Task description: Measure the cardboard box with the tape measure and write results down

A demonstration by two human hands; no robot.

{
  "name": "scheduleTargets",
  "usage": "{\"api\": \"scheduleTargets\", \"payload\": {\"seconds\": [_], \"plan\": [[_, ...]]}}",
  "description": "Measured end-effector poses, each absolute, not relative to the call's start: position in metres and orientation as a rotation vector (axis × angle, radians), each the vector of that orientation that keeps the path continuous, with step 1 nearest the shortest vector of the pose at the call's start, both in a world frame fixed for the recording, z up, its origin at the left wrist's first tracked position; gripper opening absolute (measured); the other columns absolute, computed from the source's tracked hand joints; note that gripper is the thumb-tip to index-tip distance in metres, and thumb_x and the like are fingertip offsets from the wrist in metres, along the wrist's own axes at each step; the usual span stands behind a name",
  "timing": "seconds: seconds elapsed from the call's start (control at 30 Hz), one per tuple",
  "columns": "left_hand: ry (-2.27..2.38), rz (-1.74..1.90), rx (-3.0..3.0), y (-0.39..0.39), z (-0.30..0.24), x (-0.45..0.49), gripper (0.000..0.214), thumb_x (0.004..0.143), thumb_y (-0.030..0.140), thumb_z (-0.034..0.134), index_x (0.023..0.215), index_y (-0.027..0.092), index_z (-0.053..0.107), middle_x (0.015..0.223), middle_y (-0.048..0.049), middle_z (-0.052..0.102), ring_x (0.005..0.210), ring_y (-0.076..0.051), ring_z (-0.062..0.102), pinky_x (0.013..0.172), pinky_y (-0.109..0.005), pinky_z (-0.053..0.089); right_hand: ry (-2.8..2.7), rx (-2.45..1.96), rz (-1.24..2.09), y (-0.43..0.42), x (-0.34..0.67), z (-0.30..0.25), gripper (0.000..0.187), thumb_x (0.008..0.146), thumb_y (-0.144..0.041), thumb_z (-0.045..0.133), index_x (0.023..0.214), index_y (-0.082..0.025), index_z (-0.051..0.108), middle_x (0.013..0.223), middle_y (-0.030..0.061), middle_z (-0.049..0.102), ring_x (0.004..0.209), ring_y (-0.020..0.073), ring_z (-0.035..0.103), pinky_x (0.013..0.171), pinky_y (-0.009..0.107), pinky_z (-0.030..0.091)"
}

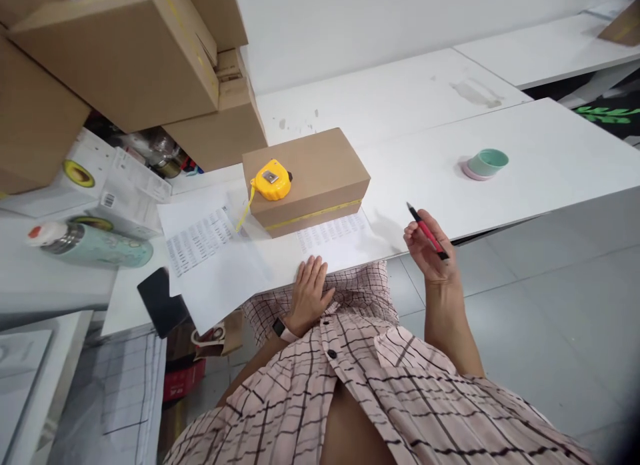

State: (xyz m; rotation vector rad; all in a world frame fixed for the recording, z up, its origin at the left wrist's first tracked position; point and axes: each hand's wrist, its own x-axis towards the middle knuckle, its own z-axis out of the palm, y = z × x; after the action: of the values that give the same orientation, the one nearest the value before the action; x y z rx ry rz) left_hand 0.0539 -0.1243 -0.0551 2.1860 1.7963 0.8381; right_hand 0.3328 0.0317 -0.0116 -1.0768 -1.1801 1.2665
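A red and black pen (pixel 427 233) is held in my right hand (pixel 438 255), its tip pointing up and left, off the table's front edge. My left hand (pixel 311 288) lies with fingers stretched out at the near edge of the table, touching the edge of a printed sheet (pixel 340 236). That sheet is partly under a brown cardboard box (pixel 320 165). On top of the box sits a yellow tape measure (pixel 273 180), its yellow strap hanging over the left side. More printed papers (pixel 210 251) lie left of the box.
A green cup (pixel 489 162) stands on the white table (pixel 425 158) at the right. Large cartons (pixel 125 58) are stacked at the back left. A mint bottle (pixel 95 243) lies on its side, near a black flat object (pixel 163 301) at the table's left edge.
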Motion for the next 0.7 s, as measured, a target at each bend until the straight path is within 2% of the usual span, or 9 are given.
{"api": "scheduleTargets", "payload": {"seconds": [0.07, 0.13, 0.27, 0.33, 0.4, 0.47, 0.57, 0.63, 0.7], "plan": [[1.78, 0.761, 2.198, -0.12, -0.06, 0.057, 0.058, 0.099, 0.038, 0.051, 0.152, 0.016, 0.044, 0.159, -0.0171, 0.044, 0.153, -0.033, 0.032, 0.125, -0.059, 0.025, -1.235, -1.016, 1.332, 0.028, 0.319, -0.01, 0.049, 0.074, -0.057, 0.071, 0.116, -0.033, 0.064, 0.089, 0.0058, 0.066, 0.082, 0.0243, 0.064, 0.074, 0.044, 0.053], [1.777, 0.72, 2.23, -0.112, -0.06, 0.057, 0.058, 0.1, 0.036, 0.049, 0.154, 0.016, 0.041, 0.161, -0.0166, 0.041, 0.154, -0.032, 0.029, 0.126, -0.058, 0.024, -1.269, -0.955, 1.448, 0.026, 0.297, -0.01, 0.047, 0.072, -0.06, 0.075, 0.106, -0.03, 0.066, 0.077, 0.0022, 0.064, 0.075, 0.0217, 0.063, 0.072, 0.041, 0.052], [1.8, 0.704, 2.253, -0.101, -0.059, 0.06, 0.056, 0.099, 0.032, 0.051, 0.151, 0.014, 0.044, 0.16, -0.0171, 0.042, 0.152, -0.034, 0.033, 0.124, -0.059, 0.026, -1.362, -0.874, 1.607, 0.018, 0.241, -0.005, 0.043, 0.09, -0.067, 0.057, 0.081, -0.024, 0.062, 0.055, -0.0044, 0.049, 0.054, 0.0145, 0.049, 0.064, 0.033, 0.047], [1.809, 0.726, 2.242, -0.102, -0.06, 0.062, 0.052, 0.098, 0.031, 0.052, 0.147, 0.014, 0.049, 0.156, -0.0176, 0.048, 0.149, -0.035, 0.038, 0.123, -0.06, 0.028, -1.46, -0.847, 1.606, 0.015, 0.216, 0.001, 0.043, 0.095, -0.064, 0.052, 0.092, -0.024, 0.066, 0.061, -0.0028, 0.056, 0.061, 0.0155, 0.056, 0.072, 0.033, 0.05], [1.816, 0.754, 2.228, -0.105, -0.06, 0.063, 0.046, 0.097, 0.03, 0.052, 0.142, 0.016, 0.054, 0.151, -0.0174, 0.053, 0.145, -0.035, 0.044, 0.121, -0.06, 0.03, -1.548, -0.817, 1.592, 0.016, 0.199, 0.005, 0.044, 0.096, -0.063, 0.051, 0.112, -0.025, 0.068, 0.08, 0.0018, 0.069, 0.082, 0.0178, 0.066, 0.084, 0.035, 0.051], [1.827, 0.787, 2.208, -0.108, -0.058, 0.063, 0.043, 0.098, 0.029, 0.051, 0.138, 0.017, 0.057, 0.146, -0.0173, 0.058, 0.14, -0.034, 0.049, 0.12, -0.059, 0.033, -1.597, -0.803, 1.591, 0.019, 0.189, 0.002, 0.047, 0.093, -0.063, 0.056, 0.12, -0.025, 0.067, 0.097, 0.0051, 0.073, 0.096, 0.0196, 0.067, 0.09, 0.036, 0.051], [1.862, 0.818, 2.205, -0.11, -0.056, 0.063, 0.045, 0.098, 0.031, 0.051, 0.14, 0.015, 0.055, 0.147, -0.0189, 0.056, 0.142, -0.034, 0.047, 0.12, -0.057, 0.033, -1.59, -0.898, 1.534, 0.025, 0.179, -0.015, 0.039, 0.085, -0.061, 0.067, 0.09, -0.022, 0.069, 0.081, 0.0027, 0.069, 0.08, 0.0188, 0.064, 0.077, 0.033, 0.05], [1.892, 0.784, 2.245, -0.109, -0.056, 0.062, 0.05, 0.098, 0.032, 0.052, 0.145, 0.013, 0.051, 0.153, -0.0197, 0.05, 0.147, -0.035, 0.04, 0.122, -0.058, 0.029, -1.55, -0.971, 1.449, 0.026, 0.175, -0.027, 0.04, 0.085, -0.06, 0.067, 0.072, -0.023, 0.06, 0.069, -0.0001, 0.059, 0.068, 0.0166, 0.055, 0.067, 0.032, 0.046], [1.919, 0.692, 2.316, -0.107, -0.057, 0.062, 0.053, 0.099, 0.032, 0.05, 0.148, 0.011, 0.046, 0.156, -0.0194, 0.047, 0.149, -0.034, 0.037, 0.123, -0.058, 0.026, -1.516, -0.989, 1.384, 0.026, 0.173, -0.036, 0.038, 0.087, -0.059, 0.065, 0.076, -0.024, 0.058, 0.068, -0.0014, 0.055, 0.066, 0.0157, 0.05, 0.063, 0.031, 0.043]]}}
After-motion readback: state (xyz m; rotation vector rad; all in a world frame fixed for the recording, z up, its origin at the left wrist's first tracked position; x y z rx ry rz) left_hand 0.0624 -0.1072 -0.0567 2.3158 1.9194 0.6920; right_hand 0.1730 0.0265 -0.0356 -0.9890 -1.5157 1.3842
